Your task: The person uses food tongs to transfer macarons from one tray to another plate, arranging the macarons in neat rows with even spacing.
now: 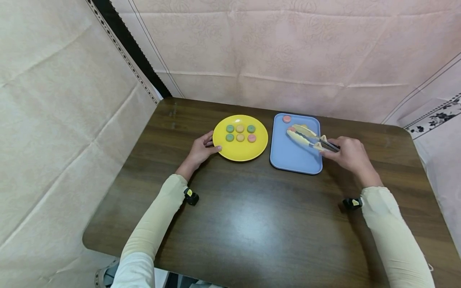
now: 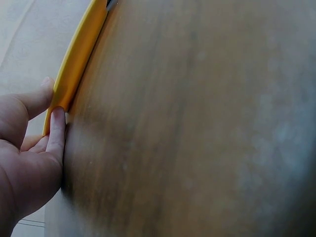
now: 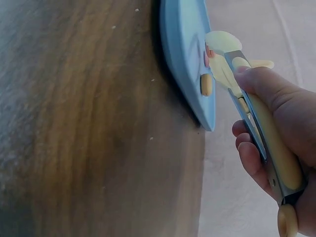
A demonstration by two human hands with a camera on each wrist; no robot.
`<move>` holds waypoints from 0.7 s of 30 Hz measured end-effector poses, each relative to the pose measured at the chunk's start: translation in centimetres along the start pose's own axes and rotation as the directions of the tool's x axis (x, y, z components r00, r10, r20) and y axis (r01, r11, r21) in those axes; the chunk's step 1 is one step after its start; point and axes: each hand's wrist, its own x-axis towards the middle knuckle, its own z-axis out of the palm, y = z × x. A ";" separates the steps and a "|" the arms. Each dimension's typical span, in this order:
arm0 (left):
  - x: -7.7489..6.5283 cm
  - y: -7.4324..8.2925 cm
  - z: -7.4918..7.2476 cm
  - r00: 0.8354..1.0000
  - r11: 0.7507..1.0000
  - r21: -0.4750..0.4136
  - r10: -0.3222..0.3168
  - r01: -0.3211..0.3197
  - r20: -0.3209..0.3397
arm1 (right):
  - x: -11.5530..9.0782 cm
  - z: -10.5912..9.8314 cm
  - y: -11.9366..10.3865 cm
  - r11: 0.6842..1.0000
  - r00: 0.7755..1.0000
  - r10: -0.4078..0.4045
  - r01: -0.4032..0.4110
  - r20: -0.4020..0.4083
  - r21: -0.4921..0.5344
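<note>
My left hand (image 1: 203, 150) pinches the left rim of a round yellow plate (image 1: 241, 154), also seen edge-on as the plate (image 2: 76, 59) in the left wrist view. On the plate sit several small macaron-like discs in green, yellow and pink (image 1: 251, 138). My right hand (image 1: 350, 155) grips tongs (image 3: 269, 128) with cream-coloured tips, reaching over a blue tray (image 1: 288, 158). One pink disc (image 1: 286, 119) lies near the tray's far edge. Another pink disc (image 1: 291, 129) is at the tong tips; whether they clasp it I cannot tell. A yellow disc (image 3: 206, 85) lies on the tray, partly hidden by the tongs in the head view.
Plate and tray stand side by side toward the back of a brown wooden table (image 1: 230, 224). Pale patterned cloth (image 1: 288, 52) hangs behind and beside the table. Each wrist wears a small black camera, such as the left one (image 1: 191, 197).
</note>
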 end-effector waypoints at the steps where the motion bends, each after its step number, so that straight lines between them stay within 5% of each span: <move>1: 0.0 0.0 0.0 1.000 1.000 -0.001 -0.002 0.002 -0.004 | 0.0 -0.1 -0.1 1.000 1.000 -0.005 0.005 -0.008 0.000; 13: -0.1 0.1 0.0 1.000 1.000 -0.005 -0.006 0.006 -0.003 | 0.7 -2.1 -5.2 0.989 0.982 -0.150 0.148 -0.117 -0.020; 21: 0.1 0.0 0.0 1.000 1.000 -0.005 -0.023 0.023 -0.009 | 1.7 -0.9 -9.2 0.973 0.972 -0.225 0.227 -0.065 0.029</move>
